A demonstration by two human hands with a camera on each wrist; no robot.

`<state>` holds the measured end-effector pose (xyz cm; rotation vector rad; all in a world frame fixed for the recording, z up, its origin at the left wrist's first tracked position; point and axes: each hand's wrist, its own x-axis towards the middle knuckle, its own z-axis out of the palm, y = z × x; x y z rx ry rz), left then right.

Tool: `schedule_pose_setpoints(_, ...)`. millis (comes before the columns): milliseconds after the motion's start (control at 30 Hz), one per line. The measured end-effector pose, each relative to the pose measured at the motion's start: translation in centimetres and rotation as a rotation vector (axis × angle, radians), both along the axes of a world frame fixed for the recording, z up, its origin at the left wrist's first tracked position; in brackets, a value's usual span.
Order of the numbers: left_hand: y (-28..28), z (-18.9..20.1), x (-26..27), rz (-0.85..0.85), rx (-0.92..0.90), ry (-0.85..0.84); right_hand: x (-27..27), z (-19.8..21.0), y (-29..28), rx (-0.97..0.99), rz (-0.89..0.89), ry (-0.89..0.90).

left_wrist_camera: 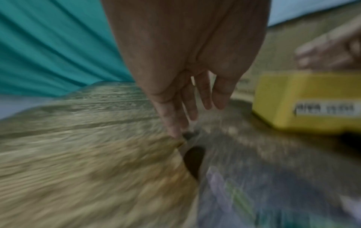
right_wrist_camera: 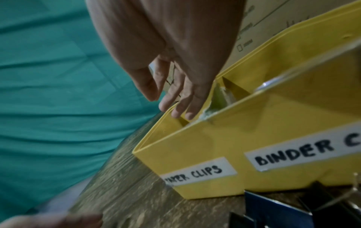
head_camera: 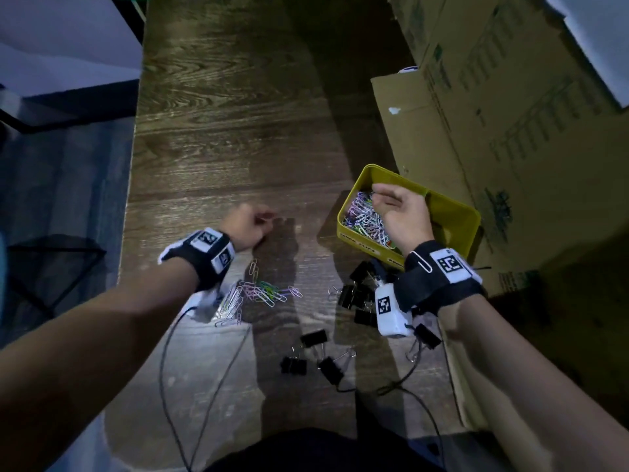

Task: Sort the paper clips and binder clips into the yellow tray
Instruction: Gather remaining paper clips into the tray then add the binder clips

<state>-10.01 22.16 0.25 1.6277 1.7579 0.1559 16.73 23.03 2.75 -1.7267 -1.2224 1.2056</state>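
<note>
Yellow tray (head_camera: 456, 212), black binder clips (head_camera: 354, 296), multicoloured paper clips (head_camera: 258, 291).

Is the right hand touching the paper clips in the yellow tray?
Cannot tell. In the head view the right hand overlaps the paper clips in the tray; in the right wrist view the tray wall hides the clips below the fingertips.

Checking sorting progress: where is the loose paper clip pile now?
Head view: the loose paper clips lie on the table, beside the left wrist, left of the binder clips.
</note>
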Motion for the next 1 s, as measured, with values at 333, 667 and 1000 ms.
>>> schedule_pose_setpoints(333, -12.3, -6.6, -2.9, -0.438, 0.087, 0.164, -8.9, -1.3, -8.2, -0.170, 0.809, -0.458)
schedule_pose_setpoints(667, -17.0, -4.8, -4.1, 0.172, 0.005, 0.100, -14.7, -4.6, -11.9, -0.260, 0.850, -0.690)
schedule_pose_setpoints(1000, -12.7, -3.9, -2.9, 0.001, -0.073, 0.205, -17.5, -5.9, -11.4, -0.168, 0.848, -0.751)
